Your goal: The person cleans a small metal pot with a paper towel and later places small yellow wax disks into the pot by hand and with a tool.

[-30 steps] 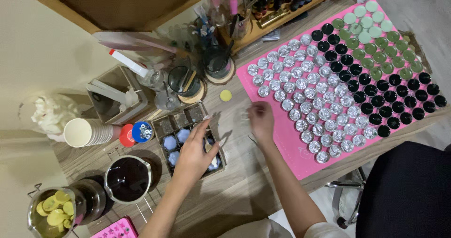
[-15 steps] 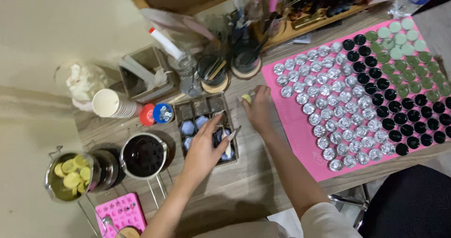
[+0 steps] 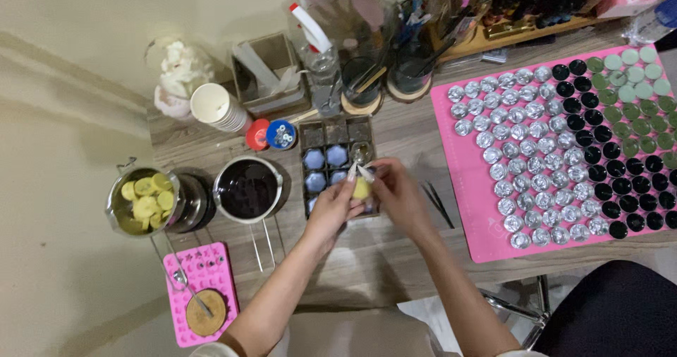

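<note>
Yellow disc [image 3: 362, 188] sits pinched between both hands over the dark mould tray [image 3: 337, 165] on the wooden surface [image 3: 395, 251]; left hand [image 3: 331, 209] has its grip closed on the disc's left edge, right hand [image 3: 395, 191] closed on its right edge. Tray holds pale blue blocks [image 3: 314, 159]. A dark pot [image 3: 248, 188] stands just left of the tray; a pink mat [image 3: 465, 181] with small round tins [image 3: 525, 167] lies to the right.

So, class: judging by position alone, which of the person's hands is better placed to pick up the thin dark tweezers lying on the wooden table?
Right. The right hand sits nearest the thin dark tweezers, just beside it, while the left hand lies farther off over the dark compartment tray. Both hands meet at a small yellow piece, so freeing either is a guess.
</note>
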